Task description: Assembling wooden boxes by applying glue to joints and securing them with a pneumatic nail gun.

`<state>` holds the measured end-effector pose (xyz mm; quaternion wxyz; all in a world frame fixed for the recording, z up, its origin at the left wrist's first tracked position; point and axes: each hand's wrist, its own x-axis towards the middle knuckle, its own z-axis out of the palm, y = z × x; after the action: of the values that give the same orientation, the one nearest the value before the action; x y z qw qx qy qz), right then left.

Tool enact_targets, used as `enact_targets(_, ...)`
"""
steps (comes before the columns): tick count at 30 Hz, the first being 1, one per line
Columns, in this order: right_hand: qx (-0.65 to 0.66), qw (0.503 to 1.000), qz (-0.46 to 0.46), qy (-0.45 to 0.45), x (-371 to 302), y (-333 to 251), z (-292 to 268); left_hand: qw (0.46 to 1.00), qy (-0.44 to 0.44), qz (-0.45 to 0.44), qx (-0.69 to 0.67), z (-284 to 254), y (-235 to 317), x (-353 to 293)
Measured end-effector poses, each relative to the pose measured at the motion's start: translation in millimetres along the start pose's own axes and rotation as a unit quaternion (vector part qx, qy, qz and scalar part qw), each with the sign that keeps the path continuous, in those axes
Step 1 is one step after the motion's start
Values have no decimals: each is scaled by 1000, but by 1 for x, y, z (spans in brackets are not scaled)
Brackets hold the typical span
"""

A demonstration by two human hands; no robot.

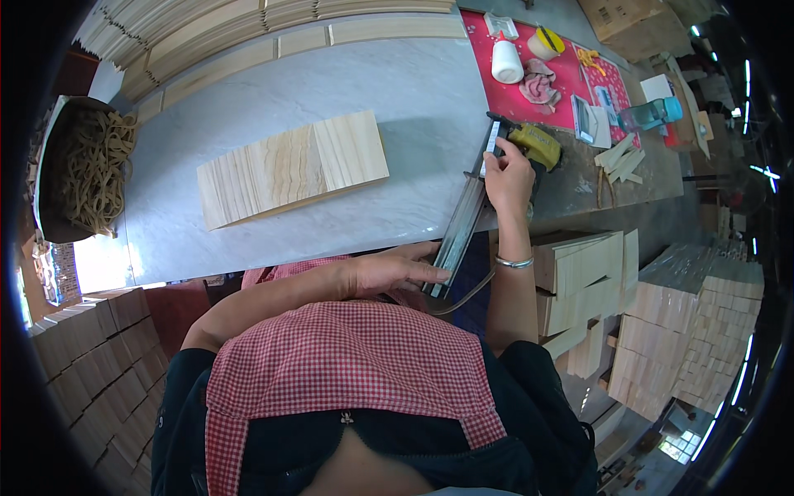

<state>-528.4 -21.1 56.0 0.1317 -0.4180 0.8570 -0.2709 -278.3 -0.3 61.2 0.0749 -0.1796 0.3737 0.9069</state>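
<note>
Olive-yellow and black, the nail gun (542,147) is at the right edge of the tabletop (422,74), its metal magazine (461,231) slanting toward the person. Fingers of the right hand (509,175) pinch the magazine's upper end; the left hand (393,271) grasps its lower end, some fingers hidden. Should that left grasp loosen, the end overhanging the tabletop could drop; a slip might nip the right fingers. Left of the nail gun lies a wooden panel (294,169); beyond the gun, a white bottle (506,63).
</note>
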Motion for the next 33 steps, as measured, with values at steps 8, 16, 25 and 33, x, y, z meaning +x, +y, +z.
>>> enact_targets(8, -122, 988, -97, 13, 5, 10, 11, 1000, 9, 2, 24, -1, -4, 2)
enact_targets(16, 15, 994, -107, 6, 18, 25, -4, 951, 122, -56, 278, 13, 8, -5)
enact_targets(25, 177, 976, 123, 37, -2, 71, -33, 821, 166, 19, 546, 22, 2, -9)
enact_targets(33, 274, 960, 47, 38, -78, 17, -71, 533, 360, 306, 702, 10, 16, 7)
